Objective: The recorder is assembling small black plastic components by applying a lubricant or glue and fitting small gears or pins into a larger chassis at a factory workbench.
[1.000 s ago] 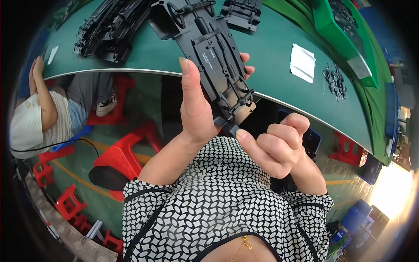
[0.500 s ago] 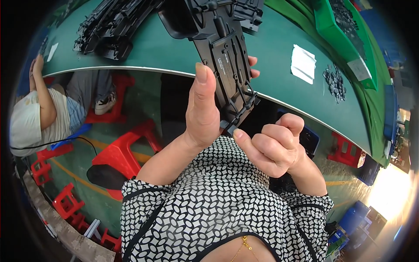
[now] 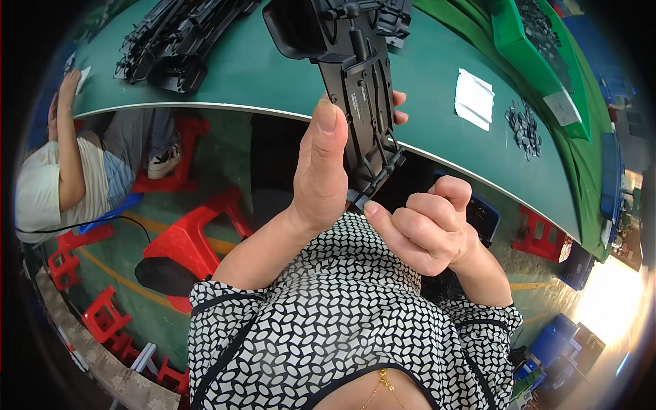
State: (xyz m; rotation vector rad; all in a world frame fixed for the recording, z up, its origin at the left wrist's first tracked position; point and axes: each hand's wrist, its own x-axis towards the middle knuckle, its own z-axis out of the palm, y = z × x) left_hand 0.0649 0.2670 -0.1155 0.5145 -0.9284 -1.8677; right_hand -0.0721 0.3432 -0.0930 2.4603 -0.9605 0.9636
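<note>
A long black plastic toy car chassis, with rods and a wheel-arch-like piece at its far end, is held up in front of me, tilted over the table edge. My left hand grips it, thumb along the left side and fingertips showing past its right side. At the chassis's near end sits my right hand, closed, its fingers curled and its thumb tip against a small dark part there. What lies inside those curled fingers is hidden.
More black chassis are piled on the green table at left. White sheets, small black parts and a green bin are at right. Red stools stand below. Another person is at far left.
The chassis and my left hand have shifted slightly right, with the chassis turned a little more upright. My right hand stays nearly in place. The other person's hand moved up onto a white paper.
</note>
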